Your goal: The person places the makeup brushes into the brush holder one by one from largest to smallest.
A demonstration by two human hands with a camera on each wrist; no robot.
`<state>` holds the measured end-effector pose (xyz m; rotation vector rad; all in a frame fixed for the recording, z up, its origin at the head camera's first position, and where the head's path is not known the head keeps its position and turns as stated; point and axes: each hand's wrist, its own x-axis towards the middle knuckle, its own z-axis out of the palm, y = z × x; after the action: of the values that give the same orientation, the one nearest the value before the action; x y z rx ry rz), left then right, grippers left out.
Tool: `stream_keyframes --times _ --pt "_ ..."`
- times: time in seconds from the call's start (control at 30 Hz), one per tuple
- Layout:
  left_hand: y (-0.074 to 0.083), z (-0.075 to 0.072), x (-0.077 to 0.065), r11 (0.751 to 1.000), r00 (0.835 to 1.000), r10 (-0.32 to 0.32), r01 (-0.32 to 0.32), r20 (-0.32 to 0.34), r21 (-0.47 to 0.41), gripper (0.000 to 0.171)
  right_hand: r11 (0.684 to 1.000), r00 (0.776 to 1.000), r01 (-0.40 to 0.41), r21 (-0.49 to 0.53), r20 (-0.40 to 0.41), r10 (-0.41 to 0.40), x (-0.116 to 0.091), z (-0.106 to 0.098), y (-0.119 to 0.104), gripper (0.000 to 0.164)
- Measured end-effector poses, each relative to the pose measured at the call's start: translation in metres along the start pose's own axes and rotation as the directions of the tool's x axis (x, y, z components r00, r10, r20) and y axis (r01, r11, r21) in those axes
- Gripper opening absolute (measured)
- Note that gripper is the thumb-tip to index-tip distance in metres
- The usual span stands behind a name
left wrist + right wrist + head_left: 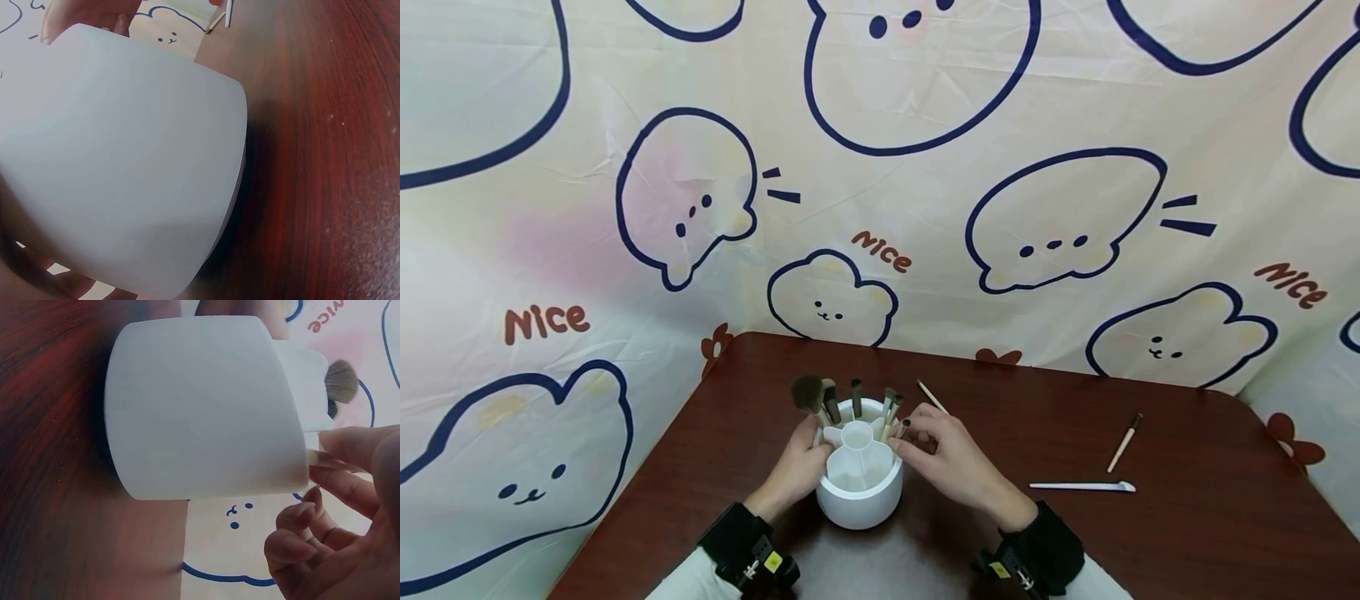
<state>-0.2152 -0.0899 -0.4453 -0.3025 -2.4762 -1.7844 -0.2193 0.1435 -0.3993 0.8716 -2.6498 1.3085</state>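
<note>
A white round makeup brush holder with divided compartments stands on the table in front of me. Several makeup brushes rise from its far side, among them a large fluffy brush. My left hand grips the holder's left side near the rim. On the other side, my right hand pinches a slim makeup brush between thumb and forefinger at the rim, its handle end inside the holder. The other right fingers are loosely bent beside the wall in the right wrist view.
On the dark wooden table, a small brush and a white stick-like tool lie to the right. Another thin handle lies behind my right hand. A printed cloth hangs at the table's far edge.
</note>
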Motion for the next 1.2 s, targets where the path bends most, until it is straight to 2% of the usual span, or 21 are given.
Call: stream_keyframes --times 0.07,0.2,0.27,0.3,0.37,0.5,0.63,0.8,0.93,1.07,1.13,1.2 --pt "0.002 0.000 -0.001 1.000 1.000 0.004 -0.004 0.004 0.000 0.040 1.000 1.000 0.014 0.007 0.014 -0.014 0.000 -0.006 -0.001 0.008" --pt "0.002 0.000 -0.001 1.000 1.000 0.000 0.000 0.003 0.000 0.041 0.999 0.998 0.048 -0.021 0.041 -0.047 0.004 -0.025 -0.003 0.024" --pt "-0.008 0.001 0.003 1.000 1.000 -0.004 0.004 -0.003 0.009 0.041 0.997 0.997 0.061 -0.056 0.039 -0.059 0.008 -0.035 0.001 0.028" --pt "-0.007 0.000 0.003 1.000 1.000 -0.012 0.012 -0.008 0.010 0.041 0.995 0.997 0.067 -0.074 0.034 -0.064 0.010 -0.040 0.001 0.028" --pt "-0.003 -0.001 0.003 1.000 1.000 -0.022 0.022 -0.008 0.010 0.040 0.992 0.998 0.069 -0.109 0.013 -0.067 0.017 -0.050 0.002 0.027" --pt "0.018 -0.006 -0.002 1.000 1.000 -0.015 0.015 0.007 0.003 0.042 0.981 0.999 0.016 -0.194 -0.041 -0.025 0.033 -0.059 0.018 0.024" --pt "0.032 -0.007 -0.009 1.000 1.000 -0.020 0.021 0.020 -0.004 0.041 0.961 0.995 -0.101 -0.257 -0.025 0.098 0.046 -0.053 0.053 0.025" --pt "0.032 -0.005 -0.012 1.000 1.000 -0.024 0.025 0.017 -0.013 0.035 0.894 0.958 -0.243 -0.376 0.051 0.282 0.054 -0.033 0.091 0.037" --pt "0.029 -0.004 -0.011 1.000 1.000 -0.020 0.020 0.005 -0.017 0.032 0.844 0.948 -0.246 -0.477 0.064 0.312 0.061 -0.022 0.105 0.038" --pt "0.028 -0.005 -0.010 1.000 1.000 -0.014 0.015 0.013 -0.017 0.039 0.808 0.945 -0.239 -0.539 0.061 0.320 0.068 -0.015 0.110 0.019" --pt "0.029 -0.006 -0.009 1.000 1.000 -0.012 0.012 0.023 -0.021 0.043 0.797 0.939 -0.249 -0.549 0.063 0.337 0.070 -0.014 0.110 0.009" --pt "0.030 -0.007 -0.009 1.000 0.999 -0.014 0.014 0.031 -0.020 0.045 0.795 0.932 -0.264 -0.545 0.067 0.356 0.070 -0.013 0.110 0.006"
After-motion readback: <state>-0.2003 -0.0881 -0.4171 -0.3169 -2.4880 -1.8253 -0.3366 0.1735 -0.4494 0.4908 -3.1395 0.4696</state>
